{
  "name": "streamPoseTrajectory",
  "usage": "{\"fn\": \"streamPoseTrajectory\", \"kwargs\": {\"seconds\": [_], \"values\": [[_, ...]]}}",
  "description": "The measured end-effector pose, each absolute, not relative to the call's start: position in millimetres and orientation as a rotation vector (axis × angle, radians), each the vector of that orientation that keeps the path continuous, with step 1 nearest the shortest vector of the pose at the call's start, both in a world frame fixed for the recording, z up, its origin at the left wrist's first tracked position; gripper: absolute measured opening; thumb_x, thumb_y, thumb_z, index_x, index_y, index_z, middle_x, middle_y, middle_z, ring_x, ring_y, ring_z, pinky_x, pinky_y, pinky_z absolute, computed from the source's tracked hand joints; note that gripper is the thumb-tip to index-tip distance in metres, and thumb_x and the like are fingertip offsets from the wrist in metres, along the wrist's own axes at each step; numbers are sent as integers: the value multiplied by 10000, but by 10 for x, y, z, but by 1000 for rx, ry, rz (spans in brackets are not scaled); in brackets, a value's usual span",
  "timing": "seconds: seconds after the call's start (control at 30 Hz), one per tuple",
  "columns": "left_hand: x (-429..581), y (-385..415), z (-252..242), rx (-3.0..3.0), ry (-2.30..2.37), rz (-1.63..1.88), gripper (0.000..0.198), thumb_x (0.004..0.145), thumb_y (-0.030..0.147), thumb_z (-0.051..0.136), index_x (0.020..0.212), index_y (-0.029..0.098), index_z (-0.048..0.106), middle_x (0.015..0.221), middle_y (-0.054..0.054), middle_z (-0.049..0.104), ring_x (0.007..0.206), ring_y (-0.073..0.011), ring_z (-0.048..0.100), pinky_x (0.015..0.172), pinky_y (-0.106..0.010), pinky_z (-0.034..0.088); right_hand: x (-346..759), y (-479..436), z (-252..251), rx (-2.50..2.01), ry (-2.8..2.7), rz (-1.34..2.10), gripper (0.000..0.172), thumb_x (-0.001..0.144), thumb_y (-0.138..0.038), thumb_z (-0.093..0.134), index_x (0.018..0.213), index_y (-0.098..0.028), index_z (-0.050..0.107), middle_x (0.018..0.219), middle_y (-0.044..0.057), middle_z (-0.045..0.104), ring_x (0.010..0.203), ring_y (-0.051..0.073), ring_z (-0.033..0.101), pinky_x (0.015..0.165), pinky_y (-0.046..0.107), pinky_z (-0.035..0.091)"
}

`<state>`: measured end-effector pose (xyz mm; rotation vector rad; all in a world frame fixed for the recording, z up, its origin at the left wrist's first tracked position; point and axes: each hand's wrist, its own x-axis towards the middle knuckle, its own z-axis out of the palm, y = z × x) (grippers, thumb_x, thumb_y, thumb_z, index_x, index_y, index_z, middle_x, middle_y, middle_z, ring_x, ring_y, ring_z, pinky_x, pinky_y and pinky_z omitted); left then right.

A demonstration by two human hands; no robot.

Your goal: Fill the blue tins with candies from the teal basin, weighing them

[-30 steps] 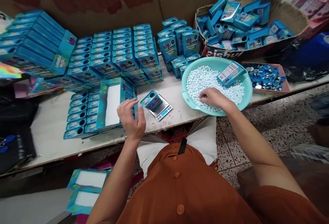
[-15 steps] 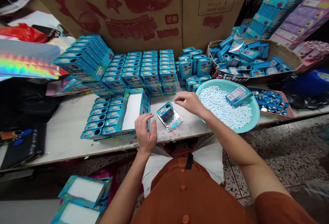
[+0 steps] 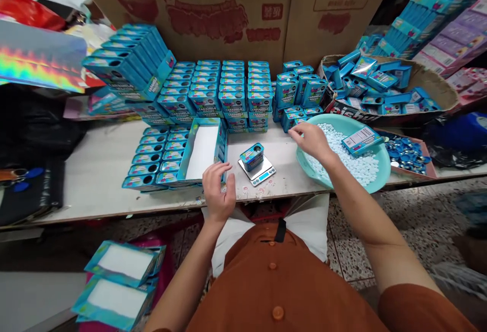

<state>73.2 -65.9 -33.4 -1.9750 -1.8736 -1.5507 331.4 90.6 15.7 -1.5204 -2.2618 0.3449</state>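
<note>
A small blue candy box [image 3: 252, 157] with a round hole in its top stands on a little digital scale [image 3: 262, 175] in front of me. Left of the scale, my left hand [image 3: 219, 192] is raised with fingers spread and holds nothing. Its fingertips are near an open blue display tray [image 3: 201, 153] with a white inside. My right hand [image 3: 312, 139] hovers over the left side of a turquoise bowl [image 3: 385, 167] of pale candies [image 3: 365, 169]. Its thumb and fingers are pinched together; whatever is between them is too small to see. A blue box [image 3: 362, 140] lies on the candies.
Rows of blue boxes [image 3: 234, 101] stand behind the scale, and more [image 3: 140, 164] sit at left. A carton [image 3: 443, 91] of loose boxes and a pink tray [image 3: 429, 169] of blue caps are at right. A big cardboard box [image 3: 228, 42] backs the table.
My right hand has moved right, away from the scale and over the bowl's edge. My left hand stays near the tray, and the box remains on the scale. The view has shifted slightly.
</note>
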Motion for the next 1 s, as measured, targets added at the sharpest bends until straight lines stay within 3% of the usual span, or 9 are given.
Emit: {"fn": "streamPoseTrajectory", "kwargs": {"seconds": [0.13, 0.27, 0.57, 0.77, 1.0], "values": [[732, -639, -327, -1959, -1895, -1548, 183, 917, 272, 485, 1045, 196, 593, 1091, -93, 649, 1132, -229, 563, 1028, -455, 412, 3734, 826, -1, -1942, -2406, 264, 291, 875, -296, 558, 1082, -150, 701, 1092, 147, 676, 965, 262, 616, 774, 313, 427], [743, -649, -320, -1974, -1878, -1555, 174, 914, 267, 493, 1033, 191, 595, 1080, -90, 652, 1118, -224, 566, 1027, -454, 412, 3906, 714, -185, -1977, -2428, 341, 352, 871, -266, 552, 1184, -139, 648, 1168, 153, 633, 959, 242, 617, 807, 303, 435], [748, -725, -309, -1969, -1829, -1584, 200, 906, 256, 514, 1062, 188, 620, 1091, -115, 656, 1132, -257, 565, 1041, -486, 391, 3961, 792, -202, -1893, -2328, 402, 214, 802, -141, 550, 855, -176, 754, 892, 71, 731, 864, 206, 637, 769, 271, 416], [743, -763, -314, -1952, -1868, -1565, 185, 915, 262, 496, 1042, 185, 606, 1082, -104, 654, 1119, -236, 565, 1033, -463, 394, 3980, 789, -242, -1882, -2399, 402, 185, 761, -188, 623, 892, -179, 752, 912, 72, 730, 837, 203, 639, 731, 271, 424], [721, -773, -293, -1945, -1880, -1573, 173, 918, 267, 485, 1031, 192, 593, 1087, -84, 652, 1120, -226, 565, 1025, -453, 402, 3982, 821, -235, -1959, -2409, 442, 109, 746, -198, 618, 765, -173, 722, 770, 47, 716, 708, 174, 611, 629, 258, 389]]}}
